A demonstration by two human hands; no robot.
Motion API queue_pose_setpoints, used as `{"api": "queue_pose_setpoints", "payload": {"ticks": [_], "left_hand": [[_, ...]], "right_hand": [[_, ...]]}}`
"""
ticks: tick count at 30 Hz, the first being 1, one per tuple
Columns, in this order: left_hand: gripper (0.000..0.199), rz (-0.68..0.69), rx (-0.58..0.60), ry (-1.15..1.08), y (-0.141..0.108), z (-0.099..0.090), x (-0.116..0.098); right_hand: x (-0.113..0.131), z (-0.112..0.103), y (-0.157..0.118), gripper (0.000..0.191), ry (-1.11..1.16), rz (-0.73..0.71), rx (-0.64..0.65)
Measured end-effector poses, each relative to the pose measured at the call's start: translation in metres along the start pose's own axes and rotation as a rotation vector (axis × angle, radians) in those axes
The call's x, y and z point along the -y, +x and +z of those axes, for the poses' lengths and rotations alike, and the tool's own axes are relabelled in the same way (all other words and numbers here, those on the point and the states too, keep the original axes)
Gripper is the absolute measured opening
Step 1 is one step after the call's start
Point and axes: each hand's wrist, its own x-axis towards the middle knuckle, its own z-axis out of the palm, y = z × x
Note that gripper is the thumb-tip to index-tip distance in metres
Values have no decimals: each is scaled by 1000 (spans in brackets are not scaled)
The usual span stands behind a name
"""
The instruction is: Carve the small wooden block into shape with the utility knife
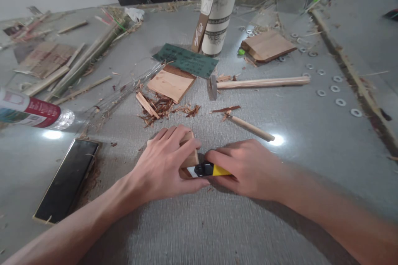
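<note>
My left hand [169,159] grips a small wooden block [190,155] from above, fingers over its far side and thumb along the near side. In my right hand [245,165] is a yellow and black utility knife [217,169], held with the fingers wrapped round its handle. Its blade points left and lies against the near side of the block, close to my left thumb. Part of the block is hidden under my left hand. Just beyond the hands lie wood shavings [161,107] and a flat wooden piece [171,84].
A hammer [261,83] and a thin wooden stick [250,127] lie beyond my right hand. Green sandpaper [186,60] is near a tall paper cup [219,12]. Several washers [335,88] are scattered right. A phone [66,180] and a plastic bottle [37,109] lie left.
</note>
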Motion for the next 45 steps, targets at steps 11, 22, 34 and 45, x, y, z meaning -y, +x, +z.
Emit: {"api": "queue_pose_setpoints", "payload": {"ticks": [11,22,34,45], "left_hand": [[53,15,-8,4,1,0,-1],[54,31,-12,16,1,1,0],[56,32,-11,18,0,0,0],[56,33,-9,25,0,1,1]], "right_hand": [[0,-1,-1,18,-7,11,21],[0,1,1,18,4,2,8],[0,3,0,17,-14,13,2],[-2,2,1,18,-12,0,-8]]}}
